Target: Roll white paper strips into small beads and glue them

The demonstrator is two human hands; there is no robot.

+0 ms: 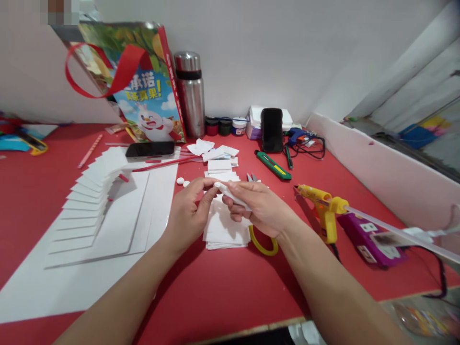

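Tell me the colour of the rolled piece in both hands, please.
The rolled piece is white, as the head view shows.

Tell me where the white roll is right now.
In the head view, the roll is near the centre, held by the left hand and right hand over the white sheets.

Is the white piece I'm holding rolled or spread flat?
Rolled: the white piece forms a narrow, rounded tube, held by the left hand and right hand.

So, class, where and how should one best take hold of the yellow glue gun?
Grip the yellow glue gun by its handle, probably best from the near side: the handle points that way, while the nozzle faces left and the translucent glue stick juts out rightward.
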